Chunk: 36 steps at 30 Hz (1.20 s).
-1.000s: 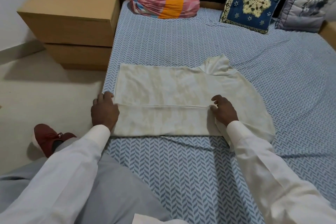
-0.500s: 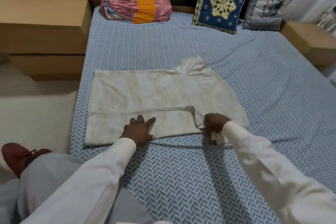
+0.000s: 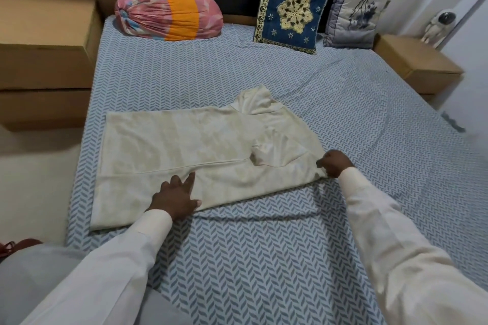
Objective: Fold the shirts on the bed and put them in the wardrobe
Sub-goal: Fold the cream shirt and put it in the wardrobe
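A cream shirt (image 3: 184,145) lies flat on the bed (image 3: 264,258), its near long side folded over and its near sleeve turned in on top of the body. My left hand (image 3: 175,196) rests flat on the folded near strip, fingers spread. At the shirt's right near corner my right hand (image 3: 334,163) pinches the cloth with curled fingers. The collar end points to the far right.
A striped bolster (image 3: 169,12), a blue embroidered cushion (image 3: 291,16) and a grey cushion (image 3: 359,14) lean at the headboard. Wooden bedside units (image 3: 45,42) (image 3: 417,63) flank the bed; a small figurine (image 3: 439,25) stands on the right one. The floor lies left.
My left hand slid from the shirt's left edge to the middle of the folded strip. My right hand moved to the right near corner, and the near sleeve now lies folded onto the body.
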Tool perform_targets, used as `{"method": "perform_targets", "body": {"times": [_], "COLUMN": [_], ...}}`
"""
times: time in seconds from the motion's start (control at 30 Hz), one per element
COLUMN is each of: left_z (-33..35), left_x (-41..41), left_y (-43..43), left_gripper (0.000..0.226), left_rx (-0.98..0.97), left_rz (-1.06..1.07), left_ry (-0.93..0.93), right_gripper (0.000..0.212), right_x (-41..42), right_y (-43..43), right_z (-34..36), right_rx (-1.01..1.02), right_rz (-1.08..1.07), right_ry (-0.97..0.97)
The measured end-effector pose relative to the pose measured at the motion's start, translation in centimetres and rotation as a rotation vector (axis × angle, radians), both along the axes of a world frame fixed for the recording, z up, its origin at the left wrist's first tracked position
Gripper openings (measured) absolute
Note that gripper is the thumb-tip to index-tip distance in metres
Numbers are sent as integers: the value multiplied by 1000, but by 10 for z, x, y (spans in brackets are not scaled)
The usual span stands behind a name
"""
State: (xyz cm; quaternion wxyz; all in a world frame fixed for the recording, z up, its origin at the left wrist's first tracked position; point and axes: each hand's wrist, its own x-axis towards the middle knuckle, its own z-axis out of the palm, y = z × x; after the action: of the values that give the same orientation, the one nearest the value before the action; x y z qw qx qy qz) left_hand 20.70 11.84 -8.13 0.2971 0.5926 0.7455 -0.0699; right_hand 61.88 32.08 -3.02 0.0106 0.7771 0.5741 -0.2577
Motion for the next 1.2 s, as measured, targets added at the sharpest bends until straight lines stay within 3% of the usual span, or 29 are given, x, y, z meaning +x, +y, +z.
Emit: {"method": "perform_targets", "body": {"times": [0.07,0.17,0.3,0.4,0.53,0.63,0.77,0.93,1.03,1.2], "left_z": [0,0,-1,-5,-3,-3,-14,-16,-6,1], "left_x": [0,0,-1,-5,-17,-38,-75,-110,-132,-179], "left_y": [1,2,2,2,3,-4,-25,-9,21,84], "left_gripper": [91,91,91,92,80,66,65,51,42,40], "left_rx": [-2,-2,2,7,76,250,347,453,437,367], "left_rz": [4,1,-1,-2,-5,39,111,108,91,39], "left_ry": [-2,3,-8,-28,-92,-1,206,274,280,178], "right_gripper": [33,23,28,42,26,19,26,28,44,78], "right_x": [8,13,9,-22,-86,-130,-160,-198,-227,-274], "right_y": [-13,-21,-23,-25,-24,-20,-3,21,45,96], "right_z": [-20,-32,-29,-30,-33,-39,-47,-38,-44,-39], "right_rx": [25,131,223,329,421,320,126,225,191,96], "right_rz": [-40,-154,-280,-188,78,290,354,377,491,536], "right_ry": [3,64,-54,-92,167,229,54,-7,50,-176]}}
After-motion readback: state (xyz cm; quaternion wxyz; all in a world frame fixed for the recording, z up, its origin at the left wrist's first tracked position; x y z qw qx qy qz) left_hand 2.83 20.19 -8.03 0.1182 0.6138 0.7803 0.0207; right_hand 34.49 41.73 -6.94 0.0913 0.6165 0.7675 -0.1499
